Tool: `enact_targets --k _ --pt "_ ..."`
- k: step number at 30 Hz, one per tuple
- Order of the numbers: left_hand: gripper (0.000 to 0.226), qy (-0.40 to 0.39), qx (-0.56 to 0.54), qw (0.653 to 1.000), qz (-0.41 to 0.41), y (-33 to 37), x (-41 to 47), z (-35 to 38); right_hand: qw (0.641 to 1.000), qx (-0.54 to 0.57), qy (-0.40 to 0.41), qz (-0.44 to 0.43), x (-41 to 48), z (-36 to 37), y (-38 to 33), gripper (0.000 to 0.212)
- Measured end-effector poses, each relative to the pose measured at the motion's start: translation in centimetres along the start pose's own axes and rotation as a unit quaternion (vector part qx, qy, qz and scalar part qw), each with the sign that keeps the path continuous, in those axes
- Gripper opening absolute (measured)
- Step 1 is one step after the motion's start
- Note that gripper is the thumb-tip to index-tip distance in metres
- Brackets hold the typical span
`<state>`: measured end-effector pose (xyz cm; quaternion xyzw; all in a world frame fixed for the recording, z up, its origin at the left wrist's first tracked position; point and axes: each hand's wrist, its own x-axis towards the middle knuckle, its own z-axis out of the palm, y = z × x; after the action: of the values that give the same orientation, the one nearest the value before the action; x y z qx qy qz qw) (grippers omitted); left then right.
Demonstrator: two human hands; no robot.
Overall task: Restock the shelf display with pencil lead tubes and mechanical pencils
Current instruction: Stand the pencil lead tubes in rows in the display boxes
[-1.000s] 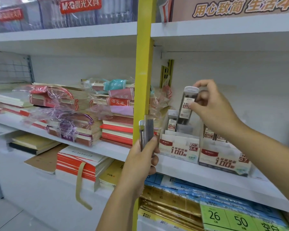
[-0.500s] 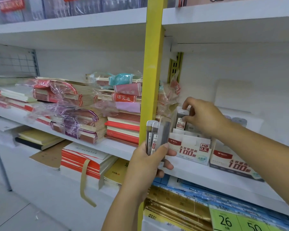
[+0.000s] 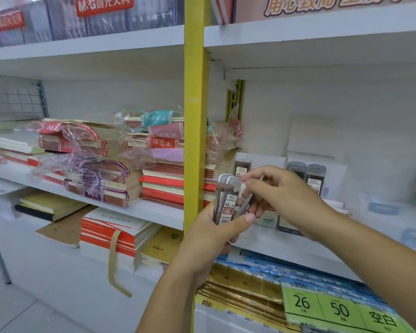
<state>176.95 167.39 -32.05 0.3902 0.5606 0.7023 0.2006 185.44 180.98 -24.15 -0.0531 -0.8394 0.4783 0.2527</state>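
Observation:
My left hand (image 3: 217, 227) grips a small bunch of pencil lead tubes (image 3: 228, 200), clear cases with white caps and red labels, held upright in front of the middle shelf. My right hand (image 3: 281, 195) has come back to the bunch, and its fingertips pinch the top of one tube there. Behind the hands, more lead tubes (image 3: 242, 164) stand in white display boxes on the shelf, with two dark tubes (image 3: 315, 175) further right. The boxes' fronts are mostly hidden by my hands.
A yellow upright post (image 3: 194, 116) divides the shelving just left of my hands. Stacks of wrapped notebooks (image 3: 101, 164) fill the shelf to the left. Green price cards (image 3: 327, 306) and gold packets (image 3: 238, 284) lie on the shelf below. A white shelf (image 3: 322, 27) runs overhead.
My right hand left the display box on the shelf and moved down-left to the tubes in my left hand. My left hand rose a little with the bunch.

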Motion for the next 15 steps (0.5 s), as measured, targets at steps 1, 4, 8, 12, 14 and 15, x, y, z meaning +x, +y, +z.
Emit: enact_targets --k 1,4,8,12,14,15 --pt "0.042 -0.004 -0.014 1.0 -0.007 0.0 -0.1 0.0 1.0 0.021 0.001 0.013 -0.4 -0.4 0.3 0.015" --pt "0.041 0.01 -0.087 0.996 -0.026 0.0 -0.6 -0.2 0.998 0.063 0.01 0.023 -1.6 -1.7 1.2 0.03" --pt "0.027 0.092 -0.129 0.987 -0.027 0.4 -0.9 -0.1 0.998 0.066 -0.006 0.018 -3.3 -2.5 1.9 0.037" --pt "0.021 0.136 -0.07 0.988 -0.023 0.8 -1.1 0.3 0.999 -0.02 -0.027 0.018 -3.6 -2.6 1.4 0.039" --pt "0.016 0.139 -0.033 0.99 -0.018 0.9 -1.1 0.3 0.995 -0.089 -0.034 -0.012 -3.6 -2.3 0.9 0.032" --pt "0.014 0.134 -0.025 0.991 -0.014 0.9 -1.0 0.2 0.992 -0.115 -0.032 -0.03 -3.5 -2.1 0.7 0.027"
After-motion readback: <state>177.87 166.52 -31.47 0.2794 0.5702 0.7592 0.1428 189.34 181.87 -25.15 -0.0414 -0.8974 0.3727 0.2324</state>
